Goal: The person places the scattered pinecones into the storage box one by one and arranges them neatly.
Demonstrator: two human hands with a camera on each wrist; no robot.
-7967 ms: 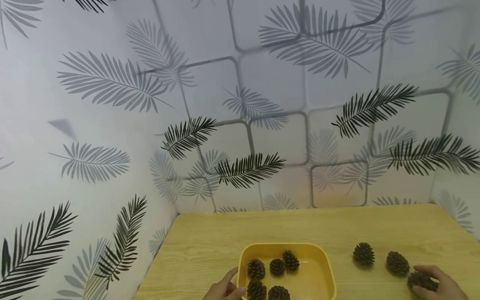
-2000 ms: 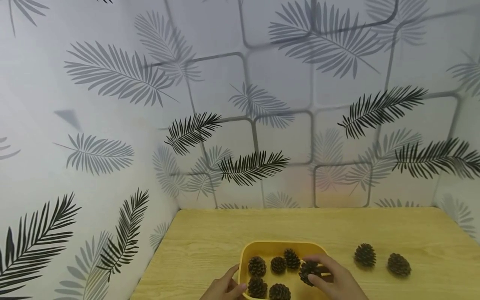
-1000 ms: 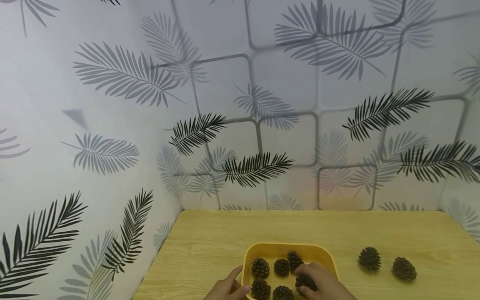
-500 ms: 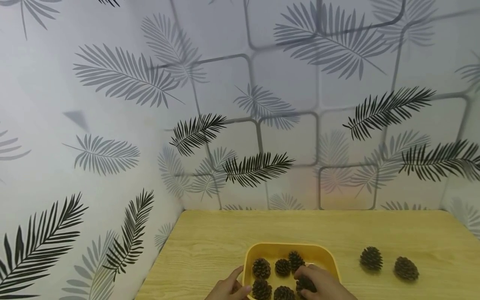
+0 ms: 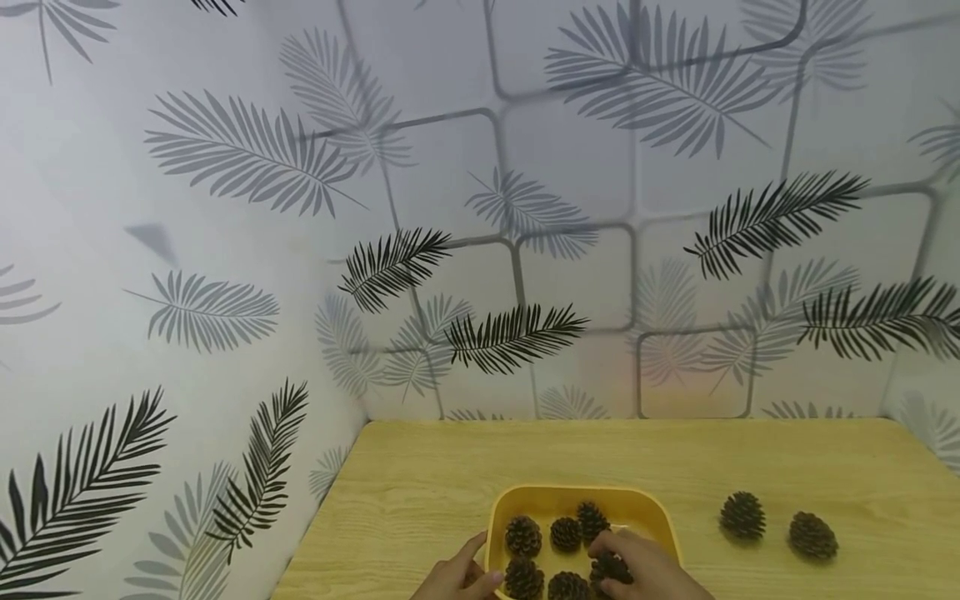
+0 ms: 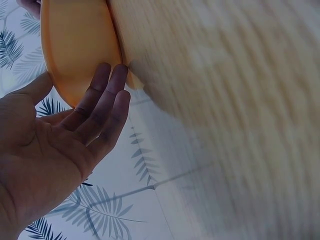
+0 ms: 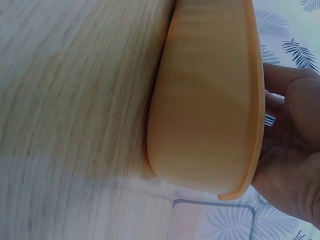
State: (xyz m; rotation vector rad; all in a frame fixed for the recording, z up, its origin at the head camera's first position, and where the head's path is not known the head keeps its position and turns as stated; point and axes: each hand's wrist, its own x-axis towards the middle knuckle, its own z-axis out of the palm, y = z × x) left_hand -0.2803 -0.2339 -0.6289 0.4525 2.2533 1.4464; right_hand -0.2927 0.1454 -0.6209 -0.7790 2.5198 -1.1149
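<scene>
A yellow plastic box (image 5: 651, 507) stands on the table with several brown pine cones in it, among them a cone (image 5: 522, 536) at the back left. At the box's left end my left hand (image 5: 459, 577) holds the wall, thumb on the rim and fingers along the outside, as the left wrist view also shows. My right hand (image 5: 647, 570) reaches over the rim into the right half, its fingers around a pine cone (image 5: 611, 569) low in the box. From the right wrist, the box's outer wall (image 7: 205, 100) hides that cone and the fingertips.
Two more pine cones lie on the table right of the box, one nearer (image 5: 742, 516) and one farther right (image 5: 813, 536). The wood-grain table (image 5: 420, 467) ends at a leaf-patterned wall (image 5: 555, 275) behind and on the left.
My right hand took a pine cone from the table's right side, carried it left and lowered it into the box. Over the last second it stays nearly still. My left hand remains at the box.
</scene>
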